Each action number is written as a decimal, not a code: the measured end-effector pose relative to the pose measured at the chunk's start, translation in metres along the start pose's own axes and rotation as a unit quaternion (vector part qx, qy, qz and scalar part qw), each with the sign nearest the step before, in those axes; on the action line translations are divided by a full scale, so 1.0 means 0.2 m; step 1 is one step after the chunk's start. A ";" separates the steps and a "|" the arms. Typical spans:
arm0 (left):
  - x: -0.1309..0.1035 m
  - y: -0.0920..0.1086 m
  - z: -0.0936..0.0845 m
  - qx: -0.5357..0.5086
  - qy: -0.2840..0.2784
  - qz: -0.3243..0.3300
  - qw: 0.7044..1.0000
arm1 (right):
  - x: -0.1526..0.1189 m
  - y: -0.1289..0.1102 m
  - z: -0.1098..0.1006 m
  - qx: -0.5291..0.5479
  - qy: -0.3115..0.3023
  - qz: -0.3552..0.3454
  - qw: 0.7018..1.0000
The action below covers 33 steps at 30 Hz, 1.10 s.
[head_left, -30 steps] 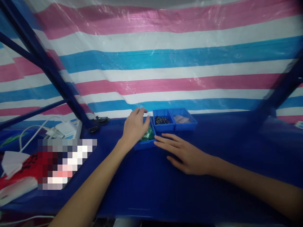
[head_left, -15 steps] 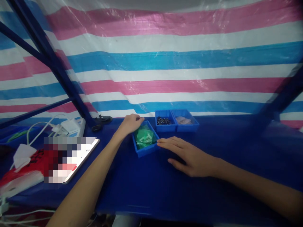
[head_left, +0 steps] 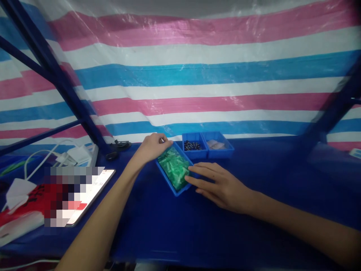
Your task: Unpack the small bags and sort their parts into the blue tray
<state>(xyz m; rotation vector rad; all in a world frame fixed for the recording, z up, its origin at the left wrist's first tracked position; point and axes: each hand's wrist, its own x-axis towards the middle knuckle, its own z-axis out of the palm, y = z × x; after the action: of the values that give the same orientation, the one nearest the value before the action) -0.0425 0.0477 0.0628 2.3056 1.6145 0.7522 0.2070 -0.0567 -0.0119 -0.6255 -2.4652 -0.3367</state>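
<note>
A small blue plastic tray point(head_left: 164, 174) holds shiny green plastic packets point(head_left: 175, 165), seemingly small bags. It is tilted, its far end raised and its open top facing me. My left hand point(head_left: 153, 147) grips the far left rim, with the thumb over the edge. From the right, my right hand point(head_left: 222, 186) reaches the near right corner with its fingers stretched out. Its fingertips touch the rim there, and one lies over the packets. Whether that hand bears any of the tray's weight, I cannot tell.
Behind stand a blue tray point(head_left: 194, 154) of small dark parts and another blue tray point(head_left: 221, 153) with pale flat pieces. To the left lie a lit phone point(head_left: 93, 199), a red package point(head_left: 42, 199), a power strip point(head_left: 91, 154) and white cables. A striped tarp point(head_left: 211, 86) hangs behind the blue table point(head_left: 225, 237).
The tray of green packets has tipped up toward me, its far end lifted by my left hand. My right fingers have moved slightly over its near right edge.
</note>
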 end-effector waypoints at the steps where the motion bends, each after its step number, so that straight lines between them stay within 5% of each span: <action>1: -0.01 0.03 -0.01 0.002 0.001 0.006 1.000 | 0.00 0.00 0.00 -0.010 -0.004 -0.002 1.000; 8: -0.07 0.15 -0.01 -0.076 0.032 0.063 0.995 | 0.00 -0.01 0.00 -0.047 0.022 -0.036 0.998; 21: -0.07 0.16 0.05 -0.286 -0.044 0.165 0.943 | -0.02 0.03 0.01 -0.097 0.092 -0.037 0.990; 33: -0.10 0.19 0.03 -0.266 -0.053 0.207 0.940 | -0.04 0.07 0.00 -0.079 0.048 0.027 0.995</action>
<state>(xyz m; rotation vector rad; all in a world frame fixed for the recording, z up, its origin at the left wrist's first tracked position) -0.0134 0.0164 0.0707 2.2298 0.7472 0.9833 0.2209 -0.0478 -0.0150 -0.7220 -2.3417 -0.5313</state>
